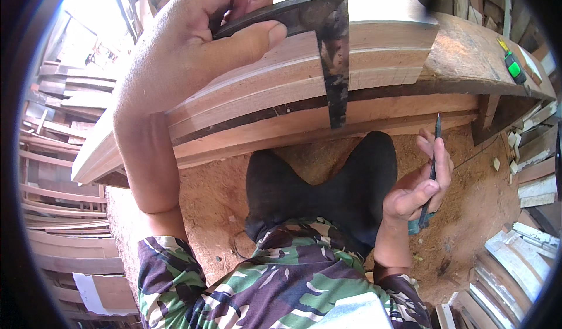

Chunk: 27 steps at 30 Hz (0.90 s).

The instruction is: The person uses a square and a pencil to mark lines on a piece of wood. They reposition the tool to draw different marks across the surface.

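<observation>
My left hand (205,42) grips the thick stock of a dark metal try square (336,60), thumb along its near side. The square's blade hangs down across the front edges of several pale wooden boards (386,42), stacked flush on the bench; its tip reaches below them. To the right, apart from the boards, my right hand (418,182) holds a slim dark pencil (433,171) upright between thumb and fingers, its point upward. Faint lines run down the boards' edges near their right end.
A green and black tape measure (513,65) lies at the right end of the wooden workbench (468,48). Wood offcuts (521,253) are heaped on the right, and long planks (76,247) are piled on the left. Sawdust covers the floor (468,212) around my legs.
</observation>
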### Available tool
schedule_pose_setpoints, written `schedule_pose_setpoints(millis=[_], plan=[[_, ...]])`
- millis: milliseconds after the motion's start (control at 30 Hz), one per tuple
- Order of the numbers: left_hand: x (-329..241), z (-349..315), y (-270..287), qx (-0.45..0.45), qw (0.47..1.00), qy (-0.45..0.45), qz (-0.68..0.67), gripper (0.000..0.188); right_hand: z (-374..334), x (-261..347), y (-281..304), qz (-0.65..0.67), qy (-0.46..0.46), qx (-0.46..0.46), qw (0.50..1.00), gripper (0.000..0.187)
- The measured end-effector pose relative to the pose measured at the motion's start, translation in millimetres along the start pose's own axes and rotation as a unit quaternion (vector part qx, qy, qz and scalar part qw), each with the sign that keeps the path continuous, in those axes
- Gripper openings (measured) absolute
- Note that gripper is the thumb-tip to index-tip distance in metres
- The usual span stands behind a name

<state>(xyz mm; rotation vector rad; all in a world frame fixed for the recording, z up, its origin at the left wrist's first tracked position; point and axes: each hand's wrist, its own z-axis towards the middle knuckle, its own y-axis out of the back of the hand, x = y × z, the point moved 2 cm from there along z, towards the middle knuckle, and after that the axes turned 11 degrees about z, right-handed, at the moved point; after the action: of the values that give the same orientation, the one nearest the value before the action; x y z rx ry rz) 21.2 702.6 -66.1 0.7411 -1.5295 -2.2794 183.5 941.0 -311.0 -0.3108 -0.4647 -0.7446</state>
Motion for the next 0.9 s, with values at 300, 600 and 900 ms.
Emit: schedule_pose_setpoints(millis=[300,600,900], plan=[[8.8,3.6,-5.8,-0.002,0.999,-0.040,-0.032,0.029,12.8,3.7,-12.8,0.038,0.025,0.008,0.999,0.052],[9.2,4.3,-10.0,-0.020,0.995,-0.059,-0.084,0.029,26.7,7.9,-25.9,0.138,0.004,0.047,0.989,0.032],[-18.7,2.9,0.2,0.006,0.999,0.003,0.034,0.021,72.6,18.7,-44.2,0.104,0.106,0.112,0.983,0.025]])
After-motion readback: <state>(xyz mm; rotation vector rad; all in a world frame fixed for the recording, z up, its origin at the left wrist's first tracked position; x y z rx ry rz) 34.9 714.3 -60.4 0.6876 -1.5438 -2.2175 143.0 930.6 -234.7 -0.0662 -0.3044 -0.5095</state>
